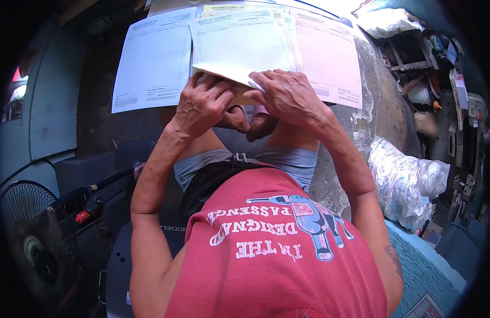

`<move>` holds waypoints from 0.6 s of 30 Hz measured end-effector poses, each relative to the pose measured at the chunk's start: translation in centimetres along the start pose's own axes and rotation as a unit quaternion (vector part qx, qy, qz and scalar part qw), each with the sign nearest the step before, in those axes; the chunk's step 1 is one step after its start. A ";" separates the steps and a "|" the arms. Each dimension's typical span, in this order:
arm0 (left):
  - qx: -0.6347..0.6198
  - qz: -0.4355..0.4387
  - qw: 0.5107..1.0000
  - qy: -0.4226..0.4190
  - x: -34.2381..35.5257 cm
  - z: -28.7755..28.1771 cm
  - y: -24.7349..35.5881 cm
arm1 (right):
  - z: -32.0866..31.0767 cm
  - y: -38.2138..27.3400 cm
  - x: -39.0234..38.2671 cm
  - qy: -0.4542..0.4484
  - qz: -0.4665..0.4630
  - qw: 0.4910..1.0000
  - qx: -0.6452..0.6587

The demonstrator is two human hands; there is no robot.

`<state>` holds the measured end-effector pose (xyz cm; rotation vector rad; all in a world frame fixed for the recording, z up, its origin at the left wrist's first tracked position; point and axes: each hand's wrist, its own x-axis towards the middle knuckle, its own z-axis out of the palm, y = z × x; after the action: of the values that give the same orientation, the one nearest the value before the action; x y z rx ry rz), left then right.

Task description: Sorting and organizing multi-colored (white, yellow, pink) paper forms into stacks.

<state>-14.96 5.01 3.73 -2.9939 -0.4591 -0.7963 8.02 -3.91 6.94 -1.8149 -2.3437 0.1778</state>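
In front of me a stack of printed paper forms [242, 47], white on top with yellowish sheets showing at its edges, has its near edge lifted. My left hand [205, 103] has its fingers curled at the stack's near left corner. Closed on the near right part of that edge is my right hand [290, 95], thumb below and fingers on top. White printed forms [152, 63] lie to the left of the stack, and pink printed forms [329, 61] lie to the right, partly under it. The tips of the left fingers are hidden.
A black fan [38, 238] stands at the lower left beside dark equipment. On the right are a clear plastic-wrapped bundle [404, 180], a turquoise ledge [425, 265] and a cluttered rack of tools [441, 79]. A white plastic bag [388, 22] sits at the far right.
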 end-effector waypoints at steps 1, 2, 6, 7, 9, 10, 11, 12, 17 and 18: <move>0.007 0.011 1.000 0.014 0.3 0.0 0.0 | 0.0 -0.1 0.0 0.015 -0.020 1.000 0.004; 0.006 0.008 1.000 0.018 0.5 -0.1 0.0 | 0.1 -0.2 0.1 0.015 -0.018 1.000 0.003; 0.080 0.006 0.991 0.110 1.2 -0.7 1.0 | 0.0 0.0 1.2 0.097 -0.044 0.994 -0.026; 0.116 -0.007 0.981 0.155 1.4 -0.6 1.8 | -0.3 0.2 1.5 0.062 -0.013 0.997 -0.052; 0.124 0.011 0.969 0.212 1.8 0.0 3.9 | -1.5 1.1 1.9 0.128 -0.069 0.986 -0.077; 0.100 0.051 0.972 0.208 2.1 0.5 5.3 | -2.3 1.6 2.1 0.163 -0.110 0.975 -0.107; 0.077 0.091 0.972 0.204 2.5 1.2 6.6 | -3.1 2.1 2.1 0.179 -0.138 0.961 -0.157; 0.072 0.094 0.971 0.210 3.3 2.2 7.7 | -4.0 2.8 2.2 0.190 -0.152 0.953 -0.180; 0.020 0.106 0.993 0.052 8.4 7.8 11.5 | -7.1 7.4 0.2 0.223 -0.194 0.922 -0.250; 0.010 0.088 0.996 0.012 9.2 8.7 11.6 | -7.0 8.5 -0.7 0.224 -0.174 0.925 -0.255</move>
<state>0.17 -2.81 1.36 -2.9505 -0.1977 -0.8054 17.71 -2.52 12.10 -1.3555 -2.4356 -0.8698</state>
